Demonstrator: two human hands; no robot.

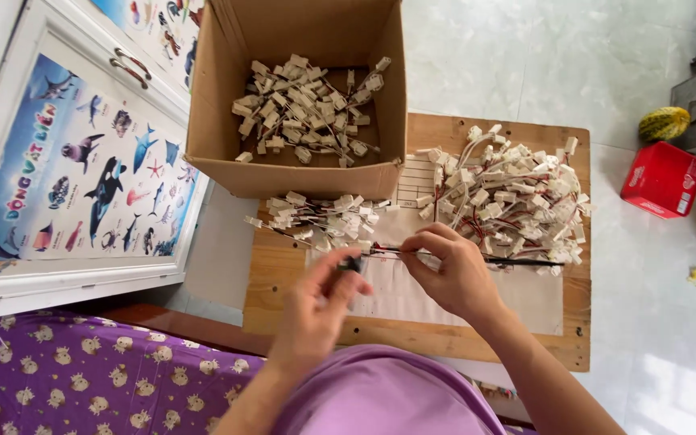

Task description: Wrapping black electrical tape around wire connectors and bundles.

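Left hand (321,300) raised over the near edge of a low wooden table (420,338), thumb and fingers pinched around a small dark piece at the end of a thin red-and-black wire (477,258). Right hand (450,272) just beside it, fingertips pressed together on the same wire a little farther along. Wire stretched level from both hands toward the right, lying across a pale sheet of paper (445,302) spread on the table top, its far end reaching under the big heap.

Behind the left hand, a small loose pile of white plastic connectors with short wires (320,216), touching the front wall of an open brown cardboard box (211,121). Inside that box, more of the same white connectors scattered over the bottom (308,109). To the right, a larger tangled heap of white connectors on red and white leads (513,197), covering the far right part of the table and just beyond the right hand's knuckles.

On the left, a white cabinet door bearing a colourful poster of sea animals (82,173). Purple patterned cloth (82,379) at lower left, purple sleeve or garment below the hands. On the pale tiled floor at right, a red box (664,179) and a yellow-green oval fruit (664,123), well apart from the table.
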